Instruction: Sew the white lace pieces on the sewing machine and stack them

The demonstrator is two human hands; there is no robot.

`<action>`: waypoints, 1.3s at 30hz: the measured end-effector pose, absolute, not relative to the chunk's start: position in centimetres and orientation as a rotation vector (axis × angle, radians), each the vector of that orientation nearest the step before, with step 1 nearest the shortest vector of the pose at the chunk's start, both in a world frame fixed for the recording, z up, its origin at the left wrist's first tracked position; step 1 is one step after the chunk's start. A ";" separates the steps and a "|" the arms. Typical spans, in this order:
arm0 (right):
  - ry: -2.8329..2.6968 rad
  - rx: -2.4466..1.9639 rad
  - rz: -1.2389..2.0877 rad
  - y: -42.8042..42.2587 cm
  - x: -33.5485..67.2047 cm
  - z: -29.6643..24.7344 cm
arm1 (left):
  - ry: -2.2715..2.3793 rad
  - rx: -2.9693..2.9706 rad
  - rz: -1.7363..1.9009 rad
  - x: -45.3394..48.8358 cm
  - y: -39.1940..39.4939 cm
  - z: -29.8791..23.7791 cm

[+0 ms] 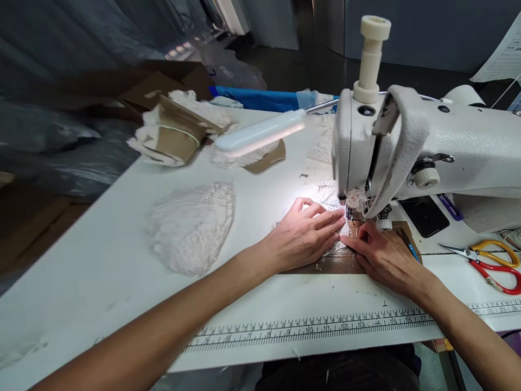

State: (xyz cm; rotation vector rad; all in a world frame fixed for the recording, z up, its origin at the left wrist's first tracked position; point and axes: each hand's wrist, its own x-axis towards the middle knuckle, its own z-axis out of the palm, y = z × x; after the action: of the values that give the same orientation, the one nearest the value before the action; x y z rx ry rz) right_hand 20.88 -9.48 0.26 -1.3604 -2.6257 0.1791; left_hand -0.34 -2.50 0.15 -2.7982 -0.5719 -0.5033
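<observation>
Under the needle of the white sewing machine [378, 146] lies a white lace piece [338, 246], partly covered by both hands. My left hand [307, 231] rests on it just left of the presser foot, fingers stretched out and pressing down flat. At the front right of the needle, my right hand [378, 250] has its thumb tip at the lace edge and its index finger curled; the fingers look pinched on the edge. Their exact grip is partly hidden. Behind the left hand, more pale lace [321, 146] extends across the table.
A lace cup-shaped piece [191, 228] lies to the left. Banded lace bundles [175, 133] sit behind it, beneath a lamp [260, 133]. To the right are scissors [484, 258], a phone [425, 214] and tweezers [409, 244]. A printed ruler [309, 330] runs along the front edge.
</observation>
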 end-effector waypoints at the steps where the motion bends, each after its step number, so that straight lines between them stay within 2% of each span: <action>1: -2.631 -1.370 0.185 -9.5 20.8 0.3 | -0.576 -2.802 -0.487 -0.3 -2.4 0.2; 18: -2.629 -1.486 0.199 -9.7 20.1 0.1 | -0.602 -2.909 -0.379 -1.0 -1.9 0.4; 39: -2.518 -1.407 0.214 -9.5 20.8 -0.6 | -0.604 -2.902 -0.521 -0.6 -2.3 -0.1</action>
State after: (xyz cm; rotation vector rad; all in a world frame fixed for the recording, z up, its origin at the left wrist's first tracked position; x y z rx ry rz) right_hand 20.84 -9.52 -0.64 -1.4069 -2.5182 0.2135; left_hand -0.64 -2.34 -0.06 -2.9024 -0.6045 -0.5212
